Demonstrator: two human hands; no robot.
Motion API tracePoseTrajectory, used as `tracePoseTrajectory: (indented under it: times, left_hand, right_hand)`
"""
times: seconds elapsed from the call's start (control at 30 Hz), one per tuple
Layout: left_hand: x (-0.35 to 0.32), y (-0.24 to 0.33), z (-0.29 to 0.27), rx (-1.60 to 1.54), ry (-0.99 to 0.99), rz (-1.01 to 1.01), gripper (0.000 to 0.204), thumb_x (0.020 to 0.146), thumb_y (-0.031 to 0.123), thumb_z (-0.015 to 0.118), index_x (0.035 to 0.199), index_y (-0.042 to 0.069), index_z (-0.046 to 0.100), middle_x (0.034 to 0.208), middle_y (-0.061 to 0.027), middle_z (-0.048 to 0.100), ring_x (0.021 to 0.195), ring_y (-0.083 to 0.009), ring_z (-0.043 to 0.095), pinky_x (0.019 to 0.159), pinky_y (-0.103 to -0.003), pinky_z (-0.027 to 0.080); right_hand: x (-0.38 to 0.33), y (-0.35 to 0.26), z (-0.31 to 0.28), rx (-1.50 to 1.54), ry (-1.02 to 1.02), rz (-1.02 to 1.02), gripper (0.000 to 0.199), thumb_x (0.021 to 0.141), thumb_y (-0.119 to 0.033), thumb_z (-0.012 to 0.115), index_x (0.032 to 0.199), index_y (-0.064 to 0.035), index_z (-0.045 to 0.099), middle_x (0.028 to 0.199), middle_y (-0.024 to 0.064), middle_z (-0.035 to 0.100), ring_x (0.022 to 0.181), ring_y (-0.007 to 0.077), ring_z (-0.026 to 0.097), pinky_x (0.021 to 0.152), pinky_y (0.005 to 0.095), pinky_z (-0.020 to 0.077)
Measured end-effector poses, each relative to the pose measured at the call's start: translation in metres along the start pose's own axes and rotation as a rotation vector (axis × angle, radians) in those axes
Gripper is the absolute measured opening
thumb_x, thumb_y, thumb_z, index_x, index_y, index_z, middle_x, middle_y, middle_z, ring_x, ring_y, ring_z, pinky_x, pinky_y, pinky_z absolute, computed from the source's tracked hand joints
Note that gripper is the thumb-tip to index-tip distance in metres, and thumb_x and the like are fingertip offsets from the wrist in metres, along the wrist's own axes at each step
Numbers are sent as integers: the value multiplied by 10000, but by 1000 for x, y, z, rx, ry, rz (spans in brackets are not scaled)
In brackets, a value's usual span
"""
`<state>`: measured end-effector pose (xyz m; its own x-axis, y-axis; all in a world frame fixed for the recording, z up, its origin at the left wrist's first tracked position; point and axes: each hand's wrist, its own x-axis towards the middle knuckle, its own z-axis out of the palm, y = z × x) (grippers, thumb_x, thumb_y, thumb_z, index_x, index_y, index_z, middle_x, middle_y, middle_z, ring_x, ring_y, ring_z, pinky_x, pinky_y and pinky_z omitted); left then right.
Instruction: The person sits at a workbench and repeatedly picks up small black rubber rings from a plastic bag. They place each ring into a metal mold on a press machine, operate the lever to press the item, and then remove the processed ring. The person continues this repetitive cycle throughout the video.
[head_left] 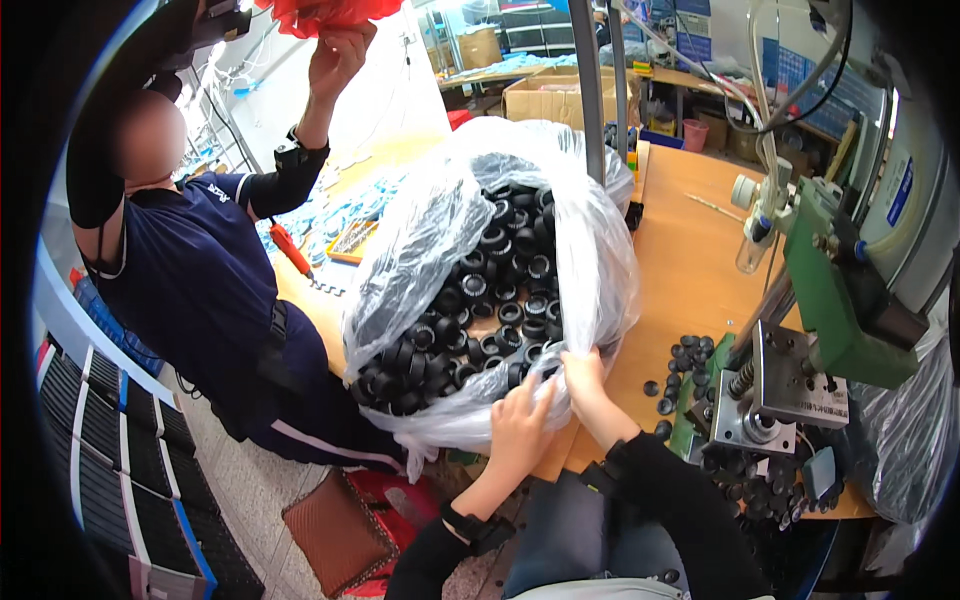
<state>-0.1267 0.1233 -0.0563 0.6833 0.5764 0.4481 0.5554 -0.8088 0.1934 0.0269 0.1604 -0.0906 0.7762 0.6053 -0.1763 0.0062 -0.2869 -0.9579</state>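
A large clear plastic bag (465, 425) stands wide open on the table, with many black ring-shaped parts (510, 313) heaped inside. My right hand (584, 382) is closed on the bag's gathered rim at the near right side. Just left of it, my left hand (518, 428) rests against the near rim, its thumb and forefinger spread apart. Black rings lie just beyond those fingertips. Folds of plastic hide part of the heap.
On the right stands a green bench press (845, 290) with a metal die block (800, 375). Small black round parts (686, 365) lie beside it on the wooden table (680, 260). Across on the left, a person (215, 290) lifts a red plastic bag (325, 14). A brown cushion (335, 533) lies below.
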Motion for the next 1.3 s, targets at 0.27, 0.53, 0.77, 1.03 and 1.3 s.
tracePoseTrajectory:
  times: [0.27,0.53,0.77,1.03,1.3]
  left_hand:
    - [-51,-51,-59,269,58,-520,1220,454,567,828,1452,170,249,1488,-253,73,1368,-480,52,999,-708,98]
    - [-70,-94,-27,109,65,-479,640,605,243,787,1193,197,537,1391,-129,335,1339,-490,142,962,-724,186]
    - [-54,-76,-6,166,166,-491,688,603,252,776,1227,197,492,1404,-180,291,1344,-465,161,957,-702,211]
    - [-65,-115,-80,-202,567,-632,831,718,378,755,1377,67,355,1432,-193,259,1316,-353,282,1018,-475,300]
    - [-33,-204,-48,-1529,845,-932,524,923,306,540,1348,47,378,1323,-64,446,1193,-195,440,1006,-343,342]
  right_hand:
    - [-4,7,-34,-264,147,-58,552,650,-146,587,1162,33,489,1103,165,524,1012,298,544,856,405,458]
    - [-20,-3,-30,373,-362,175,521,628,63,404,1143,44,480,920,86,519,788,222,555,705,341,472]
    - [-35,13,-5,169,-270,-42,624,650,106,363,1264,29,443,1211,185,509,1177,317,458,1009,328,317]
    - [-3,47,2,213,-82,-84,498,724,55,376,1203,12,502,1008,93,574,808,150,542,661,260,433]
    - [-14,7,-18,-1,-2,-53,603,702,8,458,1303,28,410,1346,236,360,1232,384,374,1050,389,283]
